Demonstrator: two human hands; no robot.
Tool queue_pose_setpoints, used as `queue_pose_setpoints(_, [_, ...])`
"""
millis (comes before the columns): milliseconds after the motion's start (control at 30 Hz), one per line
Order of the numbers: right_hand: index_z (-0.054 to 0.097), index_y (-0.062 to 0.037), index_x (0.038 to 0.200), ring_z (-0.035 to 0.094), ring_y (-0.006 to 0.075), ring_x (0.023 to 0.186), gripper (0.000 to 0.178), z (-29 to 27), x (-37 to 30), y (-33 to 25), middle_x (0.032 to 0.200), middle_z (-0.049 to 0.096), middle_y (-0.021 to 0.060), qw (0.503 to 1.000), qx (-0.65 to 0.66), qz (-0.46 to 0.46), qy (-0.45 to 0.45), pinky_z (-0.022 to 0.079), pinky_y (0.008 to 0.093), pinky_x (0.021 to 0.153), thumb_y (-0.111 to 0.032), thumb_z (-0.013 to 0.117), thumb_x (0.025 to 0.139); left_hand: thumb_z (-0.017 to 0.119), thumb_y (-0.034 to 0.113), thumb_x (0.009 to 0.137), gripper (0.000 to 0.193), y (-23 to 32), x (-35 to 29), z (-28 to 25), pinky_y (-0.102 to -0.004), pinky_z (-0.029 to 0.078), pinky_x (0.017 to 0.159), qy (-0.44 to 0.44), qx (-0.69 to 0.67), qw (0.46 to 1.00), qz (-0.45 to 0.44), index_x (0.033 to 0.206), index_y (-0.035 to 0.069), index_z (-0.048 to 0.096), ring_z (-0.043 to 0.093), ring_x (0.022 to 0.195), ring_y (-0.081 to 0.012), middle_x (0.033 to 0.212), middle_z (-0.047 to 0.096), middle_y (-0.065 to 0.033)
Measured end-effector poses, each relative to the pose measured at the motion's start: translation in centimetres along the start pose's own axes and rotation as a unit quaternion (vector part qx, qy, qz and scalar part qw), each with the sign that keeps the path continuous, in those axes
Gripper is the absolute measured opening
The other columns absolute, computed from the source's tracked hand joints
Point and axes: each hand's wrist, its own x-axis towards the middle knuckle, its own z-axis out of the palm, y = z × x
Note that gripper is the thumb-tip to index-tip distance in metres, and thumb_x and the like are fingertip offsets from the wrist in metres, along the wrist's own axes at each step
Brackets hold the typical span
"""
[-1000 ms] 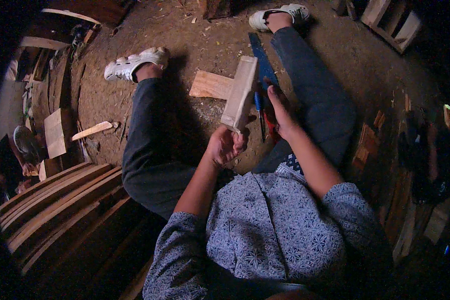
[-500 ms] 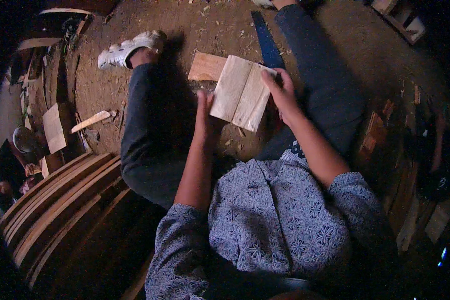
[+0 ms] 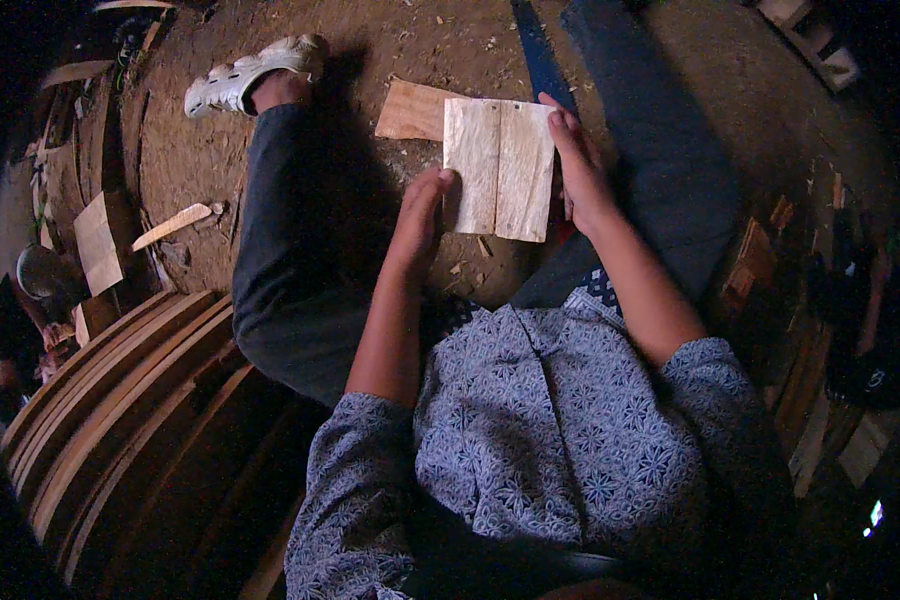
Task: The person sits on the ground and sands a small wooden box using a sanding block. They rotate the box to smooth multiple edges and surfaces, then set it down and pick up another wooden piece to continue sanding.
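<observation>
At the far left, another person's hand (image 3: 55, 335) is showing beside a dark sleeve. Nearer on the left, a stack of long boards (image 3: 120, 390) is lying side by side, looking curved from up here, and a pale flat board (image 3: 98, 243) is leaning just beyond it. A thin pale strip of wood (image 3: 173, 227) is lying on the dirt floor (image 3: 185, 165), and a white clog (image 3: 260, 75) is resting further off, on the seated person's left foot.

Between the dark-trousered legs, the left hand (image 3: 425, 205) is gripping the left edge of a pale wooden panel (image 3: 498, 170), thumb against the edge, the other fingers mostly hidden. The panel is facing up, squarish, with a seam running down its middle and small dark spots near its far edge. An orange-brown board (image 3: 410, 110) is lying beyond it, partly covered from view. The right hand (image 3: 582, 165) is holding the panel's right edge in a narrow grip, its thumb near the far right corner. Beyond that hand a long blue blade (image 3: 542, 60) is stretching away. Further right, reddish wood scraps (image 3: 750, 260) are lying past the right leg (image 3: 650, 160).
</observation>
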Motion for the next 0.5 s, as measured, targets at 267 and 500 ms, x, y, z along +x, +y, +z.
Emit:
queue_pose_setpoints(267, [0.05,-0.0076,0.125,0.049,0.0206,0.114,0.051,0.4,-0.5,0.9,0.123,0.054,0.0107,0.999,0.022,0.033,-0.011,0.034,0.0329,0.098,-0.045,0.051,0.09,0.037,0.045,0.096,0.058,0.0,-0.1,2.0,-0.0322,0.031,0.101,-0.038,-0.078,0.994,0.071,0.126,-0.003,0.045,0.048,0.115,-0.02,0.127,0.051,-0.0119])
queue_pose_setpoints(500, [0.054,-0.0045,0.116,0.056,0.016,0.079,0.068,0.1,-1.6,-1.7,0.095,0.06,0.0073,0.973,-0.098,0.202,-0.043,0.044,0.0309,0.063,-0.06,0.06,0.077,0.031,0.052,0.096,0.068,0.9,-0.8,2.6,-0.0332,0.027,0.104,0.037,-0.083,0.994,0.054,0.132,-0.004,0.039,0.044,0.12,-0.0236,0.129,0.048,-0.0148])
